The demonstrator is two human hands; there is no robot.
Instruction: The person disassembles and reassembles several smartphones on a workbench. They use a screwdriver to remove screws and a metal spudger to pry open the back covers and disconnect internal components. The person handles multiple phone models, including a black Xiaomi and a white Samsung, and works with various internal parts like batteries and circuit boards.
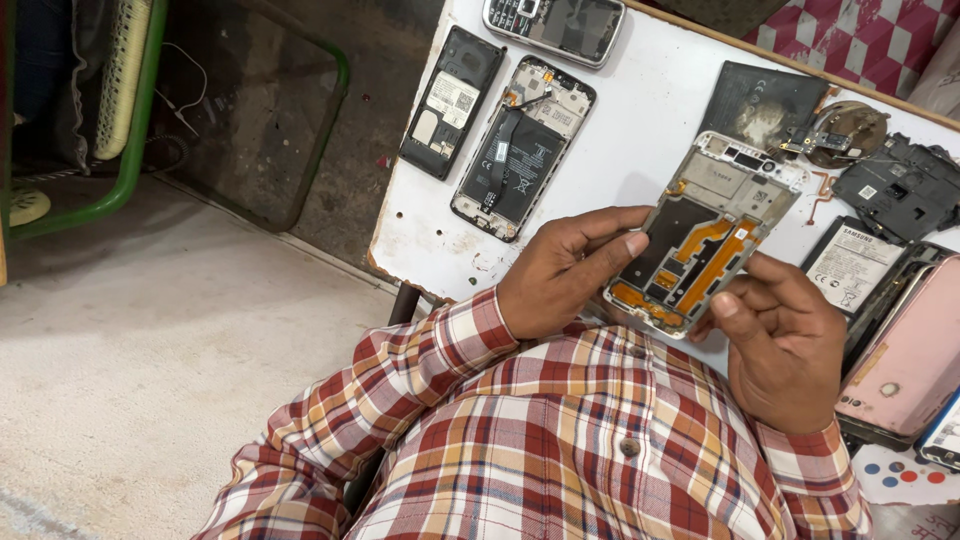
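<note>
Both hands, left hand (565, 270) and right hand (790, 345), gripped an opened phone frame (700, 235) with its back already off, orange flex cables exposed, above the desk (640, 130).

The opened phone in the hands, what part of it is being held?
Both hands hold the opened phone frame by its lower end: the left hand grips the left edge, the right hand the bottom right corner.

Opened phone (703, 232) between both hands, above table (640, 110).
</note>
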